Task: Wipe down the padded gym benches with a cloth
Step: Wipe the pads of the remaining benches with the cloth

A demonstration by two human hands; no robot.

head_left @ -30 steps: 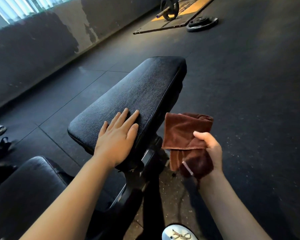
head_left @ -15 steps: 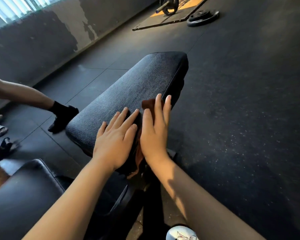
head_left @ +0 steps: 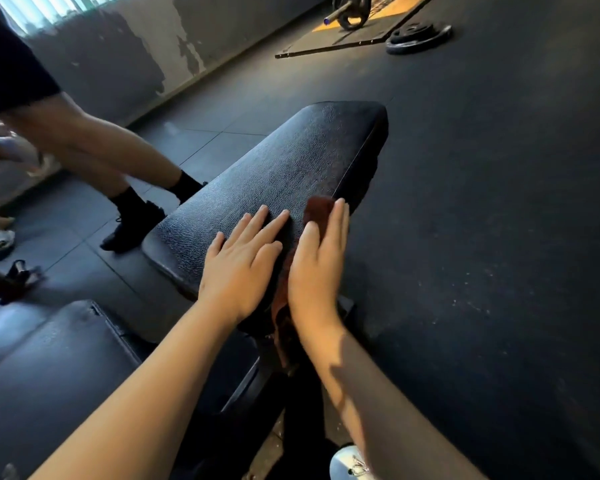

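- Ahead of the left grip [head_left: 238, 271] and right grip [head_left: 317, 268]: the surface [head_left: 302, 157] is free to its far end.
- Right of the right grip: open floor [head_left: 482, 220].
- Left of the left grip: another person's legs [head_left: 118, 161] stand close beside the surface.

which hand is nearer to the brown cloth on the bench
Right. The right hand lies flat on top of the brown cloth, pressing it onto the right edge of the bench pad. The left hand rests flat on the pad just left of the cloth.
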